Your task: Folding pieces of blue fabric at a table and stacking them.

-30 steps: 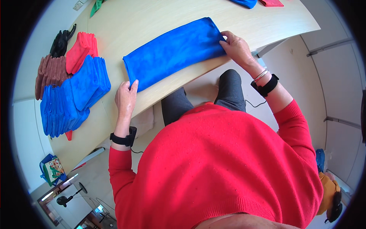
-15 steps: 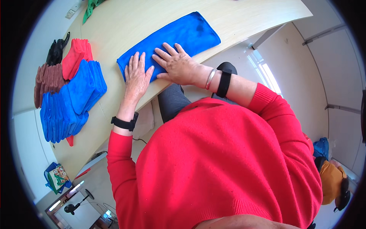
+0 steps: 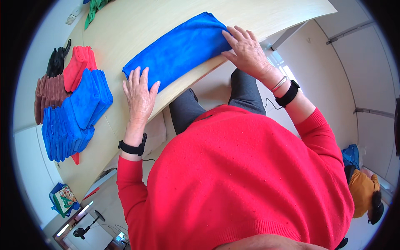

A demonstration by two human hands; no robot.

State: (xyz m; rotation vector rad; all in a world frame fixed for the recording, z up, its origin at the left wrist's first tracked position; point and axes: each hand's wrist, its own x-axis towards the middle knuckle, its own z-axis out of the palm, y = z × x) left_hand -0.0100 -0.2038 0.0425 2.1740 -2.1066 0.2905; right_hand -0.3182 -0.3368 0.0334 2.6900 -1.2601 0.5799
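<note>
A blue cloth (image 3: 179, 52), folded into a long strip, lies flat along the near edge of the pale table. My left hand (image 3: 139, 93) rests with spread fingers on its left end, the fingertips on the fabric. At the opposite end my right hand (image 3: 246, 50) touches the right edge of the cloth, fingers stretched and slightly bent. Neither hand visibly grips the fabric. The cloth's right end looks a little creased beside my right fingertips.
Folded blue cloths (image 3: 68, 129) stand in stacks at the left of the table (image 3: 287, 14), beside brown cloths (image 3: 51, 93), red cloths (image 3: 79, 66) and a black cloth (image 3: 57, 60). A green cloth (image 3: 95, 10) lies at the far left edge. A bag (image 3: 64, 199) sits lower left.
My right hand has moved right from the middle of the blue cloth to its right end. The left hand stays at the left end, shifted slightly in view.
</note>
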